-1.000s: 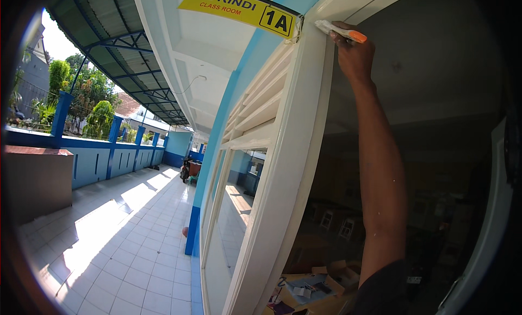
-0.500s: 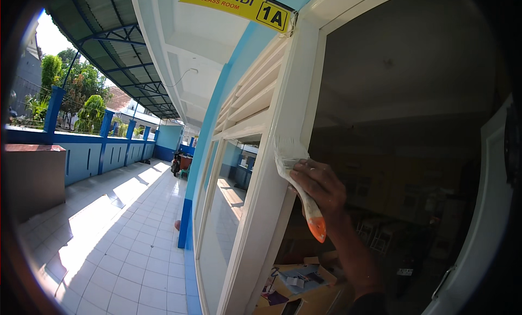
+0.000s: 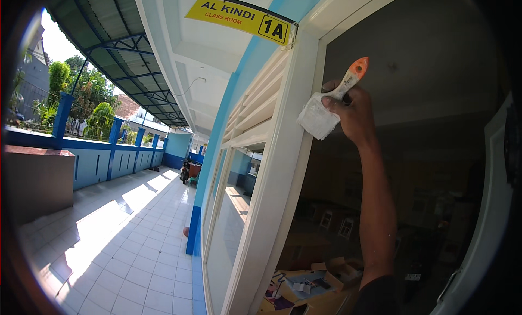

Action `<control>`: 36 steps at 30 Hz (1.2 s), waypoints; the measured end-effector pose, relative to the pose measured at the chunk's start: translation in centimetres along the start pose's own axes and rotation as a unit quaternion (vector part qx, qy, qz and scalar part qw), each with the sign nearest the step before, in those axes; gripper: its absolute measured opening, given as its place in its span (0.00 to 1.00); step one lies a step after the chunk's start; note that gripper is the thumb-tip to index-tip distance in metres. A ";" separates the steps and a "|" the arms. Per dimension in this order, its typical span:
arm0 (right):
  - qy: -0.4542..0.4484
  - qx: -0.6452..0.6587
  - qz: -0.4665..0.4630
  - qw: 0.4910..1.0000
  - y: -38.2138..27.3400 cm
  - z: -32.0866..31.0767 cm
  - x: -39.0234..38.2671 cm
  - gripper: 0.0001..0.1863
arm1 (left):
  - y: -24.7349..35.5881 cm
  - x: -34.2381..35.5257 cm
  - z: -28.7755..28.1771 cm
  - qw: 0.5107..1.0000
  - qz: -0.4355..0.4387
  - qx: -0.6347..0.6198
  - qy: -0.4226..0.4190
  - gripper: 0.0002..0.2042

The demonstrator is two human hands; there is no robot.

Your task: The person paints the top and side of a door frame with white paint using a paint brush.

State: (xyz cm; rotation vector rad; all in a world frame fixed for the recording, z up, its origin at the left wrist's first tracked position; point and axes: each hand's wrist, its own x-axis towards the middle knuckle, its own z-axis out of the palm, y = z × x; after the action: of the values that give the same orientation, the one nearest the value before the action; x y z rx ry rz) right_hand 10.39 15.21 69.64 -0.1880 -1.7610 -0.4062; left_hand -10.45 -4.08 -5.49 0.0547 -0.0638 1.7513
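My right hand (image 3: 356, 112) is raised beside the white door frame (image 3: 288, 157), its fingers closed round a wide paintbrush (image 3: 319, 118). The brush's bristles are coated in white and point downward, while its pale handle with an orange tip slants up to the right. In the view the bristles overlap the inner edge of the frame post; whether they press on it I cannot tell. Behind the hand is the dark doorway. My left hand is out of view.
A window (image 3: 225, 206) and slatted louvres (image 3: 258, 100) adjoin the frame's left side. A yellow sign (image 3: 237, 18) hangs above. Inside the doorway a desk (image 3: 283, 277) bears papers and a box. A white door (image 3: 492, 206) stands at the right; a tiled walkway (image 3: 141, 260) runs left.
My right hand has moved up along the frame with the paintbrush. The brush has turned over: its bristles pointed up before and now point down, with the orange tip on top.
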 end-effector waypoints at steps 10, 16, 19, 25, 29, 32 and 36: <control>-0.057 -0.364 -0.056 0.928 -2.1 1.5 7.8 0.09 | 0.7 0.0 -3.7 0.996 0.017 0.032 0.077 0.36; -0.062 -0.451 -0.157 0.876 -0.3 4.9 14.4 0.11 | 2.5 0.4 -4.5 0.999 -0.021 -0.036 -0.011 0.35; -0.034 -0.496 -0.186 0.847 0.0 7.3 16.4 0.09 | 1.4 0.5 -0.2 0.979 -0.002 -0.097 -0.181 0.35; -0.061 -0.588 -0.088 0.802 0.1 8.8 17.6 0.10 | 1.7 -0.3 -4.1 0.995 -0.021 -0.081 -0.056 0.35; -0.037 -0.467 -0.073 0.880 0.1 6.5 16.6 0.11 | 1.7 -1.3 -5.4 0.960 -0.044 -0.204 -0.185 0.35; -0.028 -0.390 -0.053 0.919 -0.2 3.9 15.9 0.13 | 2.5 -2.6 -1.8 0.979 0.015 -0.138 -0.147 0.35; 0.000 -0.212 0.030 0.977 -1.0 1.3 15.7 0.12 | 3.4 -3.3 0.1 0.990 0.064 -0.065 -0.112 0.35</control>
State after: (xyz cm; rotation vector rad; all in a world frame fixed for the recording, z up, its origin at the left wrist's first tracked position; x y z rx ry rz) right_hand 5.26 13.34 84.43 -0.5444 -1.6465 -0.7357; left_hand -13.21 -7.94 -5.67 0.1545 -0.3514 1.8584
